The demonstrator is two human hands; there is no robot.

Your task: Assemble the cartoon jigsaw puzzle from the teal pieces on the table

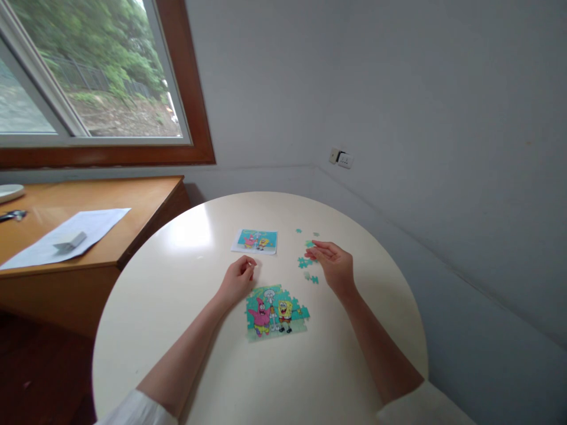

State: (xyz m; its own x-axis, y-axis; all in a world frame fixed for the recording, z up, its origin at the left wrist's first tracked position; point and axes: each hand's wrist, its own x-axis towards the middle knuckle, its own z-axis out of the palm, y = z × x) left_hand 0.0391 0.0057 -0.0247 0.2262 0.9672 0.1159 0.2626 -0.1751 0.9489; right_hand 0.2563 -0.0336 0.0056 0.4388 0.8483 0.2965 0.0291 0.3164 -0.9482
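A partly assembled jigsaw puzzle (277,313) with cartoon figures lies flat in front of me; its right and upper edges are jagged. My left hand (239,280) rests just above its upper left corner, fingers curled in; what they hold, if anything, is hidden. Over the loose teal puzzle pieces (303,262) to the right is my right hand (335,265). Its thumb and index finger are stretched to the left and a little apart, and the index fingertip is close to a greenish piece (309,243). Beyond my left hand lies a reference picture card (257,241) showing the same figures.
All this lies on a round white table (177,307). More loose pieces (312,278) lie nearer me, and a single piece (299,231) farther back. At left, a wooden desk (146,195) carries paper (101,219) and a small white block (69,240). Walls stand behind and at right.
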